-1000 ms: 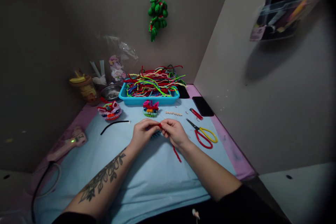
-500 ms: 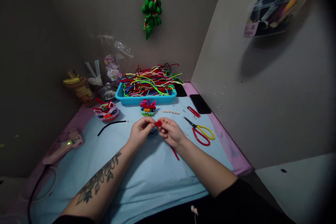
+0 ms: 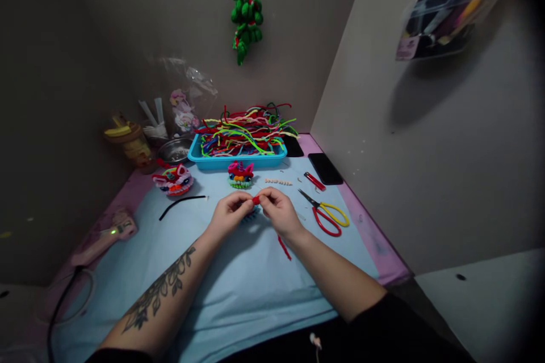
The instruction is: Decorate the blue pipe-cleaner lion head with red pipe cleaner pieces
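Pinched between the fingertips of the left hand (image 3: pixel 230 212) and the right hand (image 3: pixel 279 211) is a small red fuzzy piece (image 3: pixel 256 200), held above the middle of the blue cloth (image 3: pixel 255 289); a red strand (image 3: pixel 284 248) shows below the right wrist, and whether it joins the piece is hidden; the hands partly cover a blue fringed item (image 3: pixel 252 214) beneath them; just beyond stands a small multicoloured animal head (image 3: pixel 240 174), between the hands and the light-blue tray (image 3: pixel 238 163) heaped with coloured strands (image 3: pixel 249 131); a larger head (image 3: pixel 174 180) sits to the left, with a black strand (image 3: pixel 181 204) lying nearer the left hand; right of the hands lie open-bladed scissors (image 3: pixel 327 214) with one red and one yellow handle, a red lighter-like object (image 3: pixel 314 181) and a dark phone (image 3: pixel 325 168); a cream twisted piece (image 3: pixel 278 182) lies just past the right hand; a pink glue gun (image 3: pixel 106 235), its light green, rests at far left, well apart from both hands.
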Tool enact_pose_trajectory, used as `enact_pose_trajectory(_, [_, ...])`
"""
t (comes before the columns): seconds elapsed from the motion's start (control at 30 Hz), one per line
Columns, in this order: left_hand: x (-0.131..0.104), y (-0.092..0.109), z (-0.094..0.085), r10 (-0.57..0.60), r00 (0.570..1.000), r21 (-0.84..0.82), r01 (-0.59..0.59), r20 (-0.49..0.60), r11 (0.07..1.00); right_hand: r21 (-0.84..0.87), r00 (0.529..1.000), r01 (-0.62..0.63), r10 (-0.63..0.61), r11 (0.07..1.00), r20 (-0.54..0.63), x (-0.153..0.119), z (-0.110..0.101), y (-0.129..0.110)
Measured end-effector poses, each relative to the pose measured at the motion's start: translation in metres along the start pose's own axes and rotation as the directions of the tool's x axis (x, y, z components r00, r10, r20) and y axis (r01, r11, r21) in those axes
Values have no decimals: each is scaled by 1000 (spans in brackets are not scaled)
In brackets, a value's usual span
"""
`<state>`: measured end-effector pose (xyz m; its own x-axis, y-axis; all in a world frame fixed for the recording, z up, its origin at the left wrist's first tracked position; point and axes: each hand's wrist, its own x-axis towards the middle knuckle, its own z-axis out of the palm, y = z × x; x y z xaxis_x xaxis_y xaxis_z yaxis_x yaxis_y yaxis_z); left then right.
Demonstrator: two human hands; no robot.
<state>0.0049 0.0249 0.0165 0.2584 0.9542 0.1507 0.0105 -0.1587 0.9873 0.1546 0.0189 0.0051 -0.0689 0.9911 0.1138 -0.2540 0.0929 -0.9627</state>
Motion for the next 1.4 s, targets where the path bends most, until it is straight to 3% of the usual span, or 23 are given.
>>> enact_pose_trajectory(0.13, [1,0,2,49,999,61,-50,9,997,160,997,-65,59,985,43,0,5,-2])
enact_pose_trajectory(0.27, [0,0,8,30,999,114,-27,-23,993,301,987,-160,148,940,63,1,10,-1])
enact_pose_trajectory(0.4, [-5,-5,17,34,997,190,-21,-66,982,261,995,-44,67,964,-78,1,17,7])
enact_pose_trajectory(0.57, [-10,-9,22,50,995,210,-30,-90,977,97,985,65,-48,993,-167,1,19,17])
enact_pose_trajectory(0.67, [-8,-7,20,23,996,159,-9,-85,987,-170,956,211,-240,963,-170,0,16,15])
enact_pose_trajectory(0.8, [-6,-2,19,-102,995,-64,102,1,993,-499,861,411,-505,763,-64,-4,7,3])
enact_pose_trajectory(0.93, [-5,1,18,-209,977,-206,215,50,955,-610,784,529,-615,590,86,-3,-3,-7])
enact_pose_trajectory(1.0, [-4,1,17,-196,980,-202,201,42,959,-565,802,534,-589,629,101,0,-7,-9])
enact_pose_trajectory(1.07, [-4,1,14,-174,983,-203,183,59,962,-425,863,486,-497,763,94,3,-9,-9])
enact_pose_trajectory(1.17, [-5,2,9,-160,978,-194,185,137,963,-88,969,227,-216,970,115,7,-9,-7])
enact_pose_trajectory(1.27, [-6,7,3,-126,968,-97,150,216,984,118,977,-68,42,991,211,6,-8,-5])
enact_pose_trajectory(1.33, [-7,11,0,-82,967,8,82,240,997,114,968,-111,81,987,237,4,-8,-8])
enact_pose_trajectory(1.4, [-6,13,-3,-31,972,147,-4,234,989,48,977,-57,46,997,209,1,-8,-11])
